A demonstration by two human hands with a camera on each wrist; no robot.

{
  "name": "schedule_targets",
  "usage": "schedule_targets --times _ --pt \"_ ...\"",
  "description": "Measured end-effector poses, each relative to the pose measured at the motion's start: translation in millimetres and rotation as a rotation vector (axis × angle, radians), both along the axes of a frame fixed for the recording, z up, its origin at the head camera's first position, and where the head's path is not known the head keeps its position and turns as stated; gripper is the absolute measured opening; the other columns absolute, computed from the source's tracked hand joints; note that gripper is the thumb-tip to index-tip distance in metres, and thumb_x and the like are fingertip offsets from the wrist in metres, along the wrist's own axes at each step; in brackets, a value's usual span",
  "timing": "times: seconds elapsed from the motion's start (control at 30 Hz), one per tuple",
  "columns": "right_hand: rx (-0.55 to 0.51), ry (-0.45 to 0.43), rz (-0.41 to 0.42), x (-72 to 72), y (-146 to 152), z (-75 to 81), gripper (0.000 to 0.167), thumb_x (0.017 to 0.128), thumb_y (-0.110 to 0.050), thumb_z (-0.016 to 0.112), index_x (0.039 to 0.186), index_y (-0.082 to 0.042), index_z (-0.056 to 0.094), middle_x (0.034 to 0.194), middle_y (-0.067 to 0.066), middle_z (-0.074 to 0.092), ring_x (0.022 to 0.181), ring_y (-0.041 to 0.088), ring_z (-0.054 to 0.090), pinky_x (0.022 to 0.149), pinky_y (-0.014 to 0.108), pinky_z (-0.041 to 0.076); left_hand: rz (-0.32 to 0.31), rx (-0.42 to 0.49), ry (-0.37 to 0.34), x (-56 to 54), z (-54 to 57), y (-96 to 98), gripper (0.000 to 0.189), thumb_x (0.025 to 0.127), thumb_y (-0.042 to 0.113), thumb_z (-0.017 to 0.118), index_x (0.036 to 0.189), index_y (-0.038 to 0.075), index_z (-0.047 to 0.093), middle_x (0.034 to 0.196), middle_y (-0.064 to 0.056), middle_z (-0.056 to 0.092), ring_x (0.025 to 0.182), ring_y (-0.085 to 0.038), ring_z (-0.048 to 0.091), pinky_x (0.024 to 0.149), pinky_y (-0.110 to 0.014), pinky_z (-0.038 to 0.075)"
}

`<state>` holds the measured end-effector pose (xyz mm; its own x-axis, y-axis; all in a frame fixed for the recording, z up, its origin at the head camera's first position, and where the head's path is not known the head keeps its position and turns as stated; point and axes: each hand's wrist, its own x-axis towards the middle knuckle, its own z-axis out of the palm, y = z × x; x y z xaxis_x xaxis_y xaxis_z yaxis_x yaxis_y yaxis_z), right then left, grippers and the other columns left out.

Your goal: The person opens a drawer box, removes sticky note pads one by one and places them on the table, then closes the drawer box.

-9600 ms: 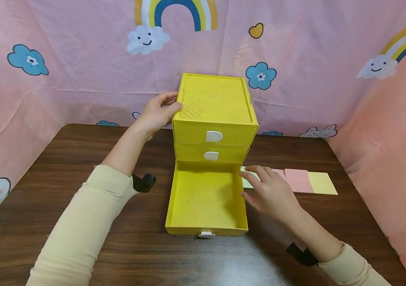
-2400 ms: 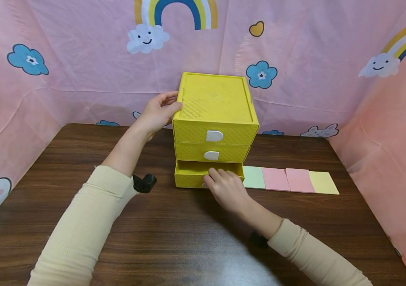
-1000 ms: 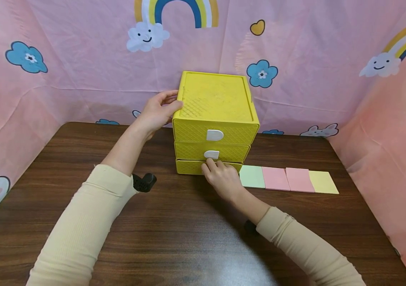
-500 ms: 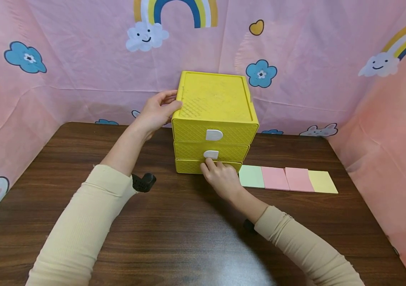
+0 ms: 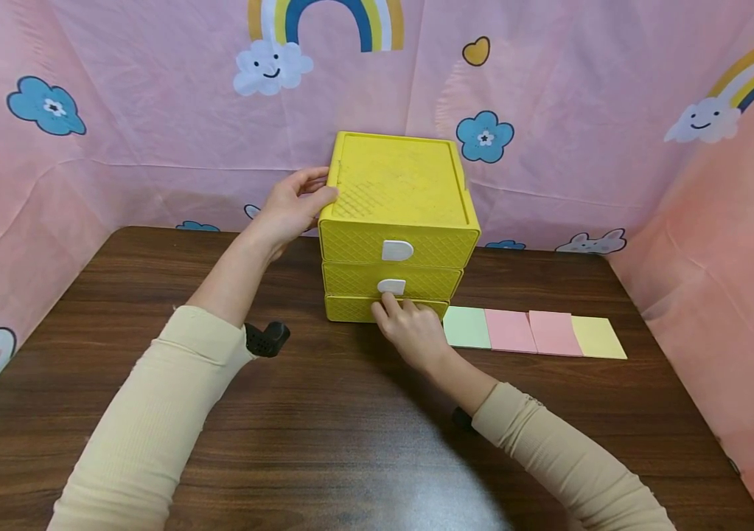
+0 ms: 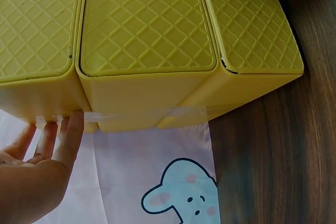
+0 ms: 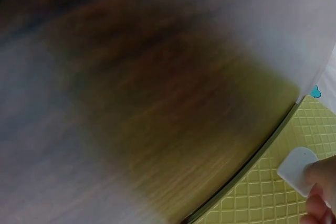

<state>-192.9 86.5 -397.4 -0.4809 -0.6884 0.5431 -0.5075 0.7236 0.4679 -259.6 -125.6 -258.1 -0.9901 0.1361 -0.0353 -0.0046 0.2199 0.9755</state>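
Note:
A yellow three-drawer box (image 5: 403, 181) stands on the table, its upper two drawers shut behind white tabs. My left hand (image 5: 290, 210) lies against the box's left side, thumb on the top edge; the left wrist view shows its fingers (image 6: 71, 140) straight against the side wall. My right hand (image 5: 411, 333) is at the bottom drawer (image 5: 350, 309), fingers curled over the middle of its front, just below the middle drawer's white tab (image 5: 392, 287). Close up in the right wrist view, fingertips grip a white drawer tab (image 7: 295, 169). The bottom drawer's front sits almost flush.
Right of the box lies a row of paper squares on the brown table (image 5: 323, 442): a green square (image 5: 467, 327), two pink squares (image 5: 511, 330) and a yellow square (image 5: 598, 338). A pink printed cloth (image 5: 184, 110) stands behind and at both sides.
The bottom drawer, far out at first, has slid back in until nearly flush. My right hand came from beside the drawer to its front and moved in with it. My left hand stayed put.

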Motion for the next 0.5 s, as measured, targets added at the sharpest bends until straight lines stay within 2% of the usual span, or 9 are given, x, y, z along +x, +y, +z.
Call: schedule_targets --times 0.23,0.5 --pt "-0.013 -0.009 0.003 1.1 1.7 1.8 0.021 0.095 -0.006 0.039 0.077 -0.01 0.05 0.078 0.003 0.05 0.05 0.014 0.051 0.032 0.024 0.032 0.006 0.013 0.004 -0.1 -0.6 1.5 0.054 0.092 0.029 0.053 0.142 0.018 0.036 0.138 -0.005 0.039 0.111 -0.017 0.051 0.083 -0.026 0.049" --pt "-0.032 -0.112 0.01 8.6 4.8 10.9 0.015 0.093 -0.009 0.049 0.079 -0.011 0.054 0.079 0.003 0.051 0.052 0.016 0.051 0.033 0.027 0.035 0.004 0.013 0.011 1.3 0.6 1.1 0.054 0.092 0.029 0.053 0.142 0.017 0.036 0.138 -0.006 0.039 0.109 -0.016 0.05 0.079 -0.023 0.049"
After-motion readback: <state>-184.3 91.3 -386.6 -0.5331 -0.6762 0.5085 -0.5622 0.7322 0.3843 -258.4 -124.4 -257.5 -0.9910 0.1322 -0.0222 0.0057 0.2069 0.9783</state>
